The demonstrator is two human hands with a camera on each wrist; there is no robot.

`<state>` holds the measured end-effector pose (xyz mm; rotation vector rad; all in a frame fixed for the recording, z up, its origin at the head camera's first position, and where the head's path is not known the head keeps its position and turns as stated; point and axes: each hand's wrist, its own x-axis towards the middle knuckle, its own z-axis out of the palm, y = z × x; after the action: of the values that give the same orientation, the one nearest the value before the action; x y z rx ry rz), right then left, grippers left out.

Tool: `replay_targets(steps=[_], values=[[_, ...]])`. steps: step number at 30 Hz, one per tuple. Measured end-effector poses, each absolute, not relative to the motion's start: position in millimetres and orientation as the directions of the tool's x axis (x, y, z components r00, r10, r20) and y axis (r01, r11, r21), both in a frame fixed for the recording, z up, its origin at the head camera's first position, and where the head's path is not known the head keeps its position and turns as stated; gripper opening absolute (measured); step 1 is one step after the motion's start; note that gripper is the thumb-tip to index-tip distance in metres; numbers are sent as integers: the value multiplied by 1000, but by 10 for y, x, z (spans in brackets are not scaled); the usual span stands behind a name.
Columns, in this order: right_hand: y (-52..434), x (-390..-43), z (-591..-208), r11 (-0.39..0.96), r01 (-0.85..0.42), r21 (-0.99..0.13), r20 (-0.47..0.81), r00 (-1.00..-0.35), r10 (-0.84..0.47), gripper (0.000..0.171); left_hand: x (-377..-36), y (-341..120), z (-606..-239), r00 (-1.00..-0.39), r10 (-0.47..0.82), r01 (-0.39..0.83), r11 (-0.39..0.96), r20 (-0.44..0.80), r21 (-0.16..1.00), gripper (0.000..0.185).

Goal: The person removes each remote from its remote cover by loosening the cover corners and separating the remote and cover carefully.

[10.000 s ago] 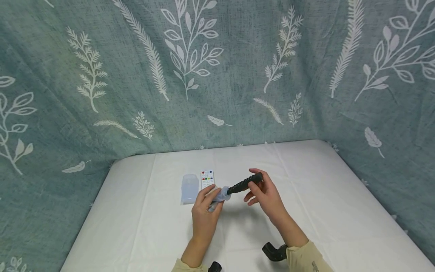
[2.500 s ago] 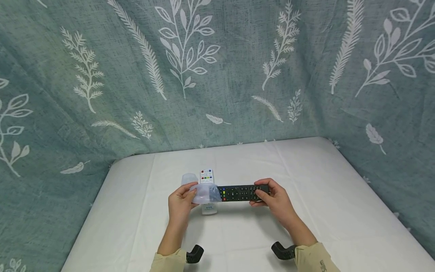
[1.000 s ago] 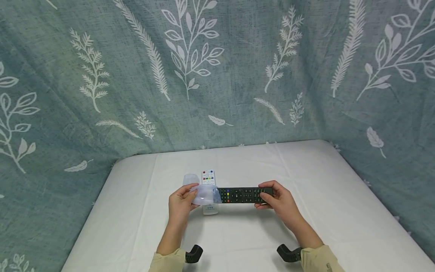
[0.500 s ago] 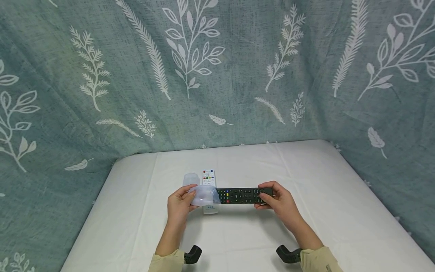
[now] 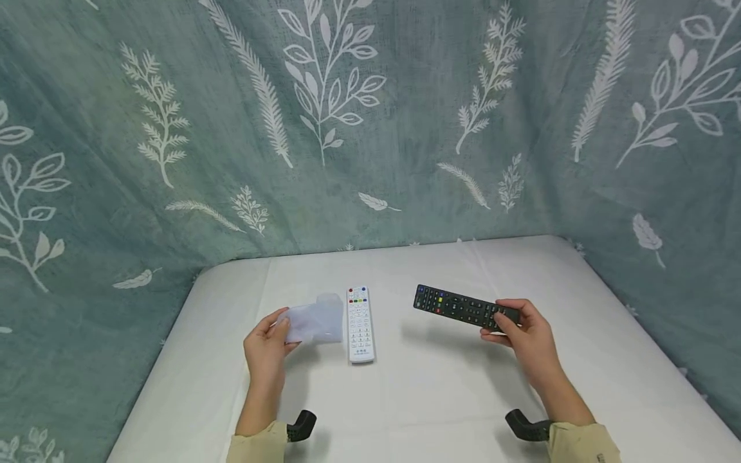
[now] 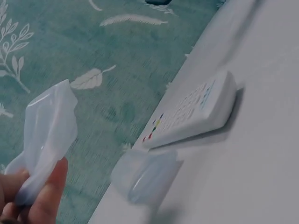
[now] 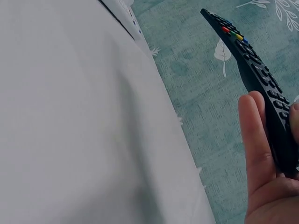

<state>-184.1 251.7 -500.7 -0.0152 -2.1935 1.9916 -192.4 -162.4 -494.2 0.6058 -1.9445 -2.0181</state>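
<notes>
The black remote control [image 5: 463, 308] is held above the white table [image 5: 440, 399], right of centre, its button face up and its far end free in the air. The right hand [image 5: 523, 331] holds it by the near end, fingers curled under the body and thumb on the keys; the right wrist view shows the fingers [image 7: 256, 140] lying along its underside. It looks a stiff, light plastic bar, long enough to lever against a hold at one end, so a grip nearer its middle would probably be steadier. Its smooth back may slip.

The clear silicone sleeve [image 5: 312, 321] is pinched at its near end by the left hand [image 5: 267, 341], between thumb and fingers. It sags and folds, so it is judged soft, floppy and very light, likely tacky rather than slippery; it is best taken at its open rim. The sleeve appears empty, with nothing inside it.

A white remote control [image 5: 360, 315] lies flat on the table just right of the sleeve. In the left wrist view, a second clear sleeve [image 6: 145, 177] lies beside it, also apparently empty.
</notes>
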Motion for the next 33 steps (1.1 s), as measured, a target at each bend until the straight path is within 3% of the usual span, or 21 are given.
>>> replay_targets(steps=[5, 13, 21, 33], values=[[2478, -1873, -5046, 104, -101, -989, 109, -992, 70, 41, -1959, -1523, -4940, -909, -397, -107, -61, -122, 992, 26], [2425, -1845, -5066, 124, -68, -990, 82, -990, 117, 39, -1972, -1400, -4936, -914, -391, -103, -37, -109, 994, 26], [2363, -1829, -5103, 63, -83, -995, 90, -990, 113, 40, -1967, -1303, -4998, -939, -316, -144, -1, -136, 990, 36], [2287, -1821, -5116, 48, -4, -999, 11, -988, 155, 36, -1954, -920, -5018, -988, -100, -127, 119, -116, 985, 43]])
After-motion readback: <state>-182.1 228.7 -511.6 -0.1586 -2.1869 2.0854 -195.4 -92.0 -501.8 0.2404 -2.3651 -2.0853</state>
